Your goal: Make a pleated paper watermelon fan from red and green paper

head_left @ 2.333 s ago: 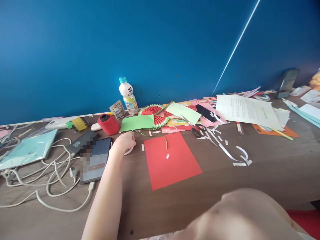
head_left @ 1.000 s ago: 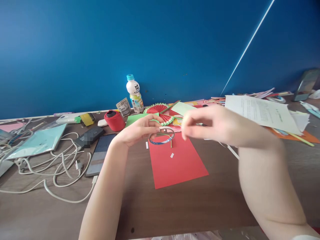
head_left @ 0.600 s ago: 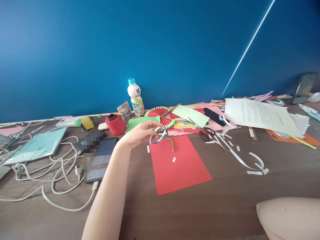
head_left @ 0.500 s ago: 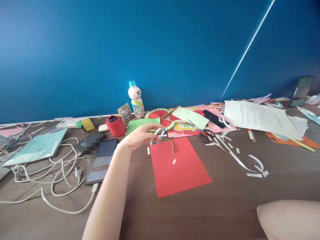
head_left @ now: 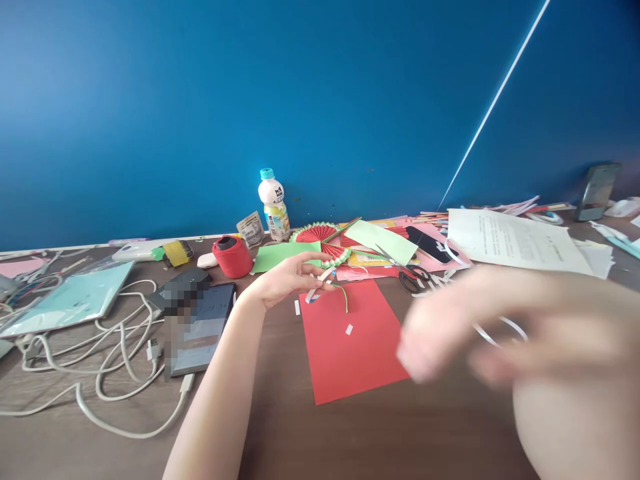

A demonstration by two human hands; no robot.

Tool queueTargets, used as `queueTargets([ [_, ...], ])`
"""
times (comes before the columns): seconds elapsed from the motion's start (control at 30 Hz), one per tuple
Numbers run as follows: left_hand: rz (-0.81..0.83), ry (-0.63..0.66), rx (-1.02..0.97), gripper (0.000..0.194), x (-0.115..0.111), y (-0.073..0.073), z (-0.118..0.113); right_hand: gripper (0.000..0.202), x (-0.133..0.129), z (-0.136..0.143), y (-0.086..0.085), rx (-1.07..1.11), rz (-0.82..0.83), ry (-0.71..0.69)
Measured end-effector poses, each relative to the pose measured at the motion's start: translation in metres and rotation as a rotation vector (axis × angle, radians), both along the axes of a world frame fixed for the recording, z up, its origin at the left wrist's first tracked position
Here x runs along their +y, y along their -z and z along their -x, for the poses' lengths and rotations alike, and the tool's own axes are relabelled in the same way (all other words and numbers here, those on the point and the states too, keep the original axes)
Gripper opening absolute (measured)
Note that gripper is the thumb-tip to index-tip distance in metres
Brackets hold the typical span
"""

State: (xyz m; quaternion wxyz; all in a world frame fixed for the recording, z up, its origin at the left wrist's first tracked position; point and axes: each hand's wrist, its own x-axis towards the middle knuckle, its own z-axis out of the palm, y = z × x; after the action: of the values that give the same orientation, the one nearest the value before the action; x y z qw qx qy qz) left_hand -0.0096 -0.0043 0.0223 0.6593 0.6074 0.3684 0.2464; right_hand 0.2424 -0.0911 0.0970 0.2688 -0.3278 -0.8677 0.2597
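Note:
My left hand [head_left: 293,275] is closed, its fingers round a thin white-and-blue ring that looks like a roll of tape [head_left: 320,285]. It hovers over the upper left corner of a red sheet of paper [head_left: 350,360]. A thin green strip [head_left: 345,293] curves down beside those fingertips; whether they touch it is unclear. One small white scrap [head_left: 349,329] lies on the red sheet. Blurred by motion, my right hand [head_left: 450,327] passes over the sheet's right edge and the white strips there, and its fingers cannot be made out.
Behind the sheet lie pleated red-and-green paper fans [head_left: 317,233], pale green paper [head_left: 383,241], black-handled scissors [head_left: 414,279] and a phone [head_left: 430,244]. A bottle [head_left: 275,213] stands by the blue wall. White cables [head_left: 105,373] and another phone [head_left: 205,333] are at left; a printed sheet [head_left: 510,240] is at right.
My right hand has come into view from the right, over the white strips. My left hand stays nearly in place, with the tape tilted a little differently. The view has shifted slightly.

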Motion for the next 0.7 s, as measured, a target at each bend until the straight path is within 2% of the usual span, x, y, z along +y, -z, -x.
queueTargets([
  [0.07, 0.006, -0.006, 0.005, 0.054, -0.001, -0.001, -0.003, 0.02, 0.024, 0.011, 0.013, -0.118, 0.101, -0.002],
  [0.13, 0.005, -0.003, 0.001, 0.055, -0.003, -0.002, -0.005, 0.023, 0.049, 0.026, 0.032, -0.144, 0.129, 0.133],
  [0.17, 0.0, -0.004, -0.011, 0.056, -0.003, -0.002, -0.007, 0.024, 0.059, 0.033, 0.042, -0.114, 0.103, 0.227],
  [0.2, -0.009, -0.01, -0.027, 0.057, -0.003, -0.002, -0.008, 0.026, 0.066, 0.04, 0.051, -0.092, 0.085, 0.263],
  [0.3, -0.048, -0.06, -0.074, 0.058, -0.001, 0.001, -0.01, 0.032, 0.076, 0.051, 0.067, -0.079, 0.044, 0.243],
  [0.4, -0.087, -0.076, -0.098, 0.057, 0.001, 0.005, -0.01, 0.035, 0.075, 0.052, 0.07, -0.026, 0.04, 0.254],
  [0.53, -0.146, -0.015, -0.106, 0.066, 0.001, 0.007, -0.008, 0.037, 0.078, 0.049, 0.072, 0.062, 0.074, 0.298],
  [0.7, -0.124, 0.02, -0.15, 0.075, 0.0, 0.008, -0.007, 0.034, 0.082, 0.048, 0.073, 0.224, 0.098, 0.217],
])
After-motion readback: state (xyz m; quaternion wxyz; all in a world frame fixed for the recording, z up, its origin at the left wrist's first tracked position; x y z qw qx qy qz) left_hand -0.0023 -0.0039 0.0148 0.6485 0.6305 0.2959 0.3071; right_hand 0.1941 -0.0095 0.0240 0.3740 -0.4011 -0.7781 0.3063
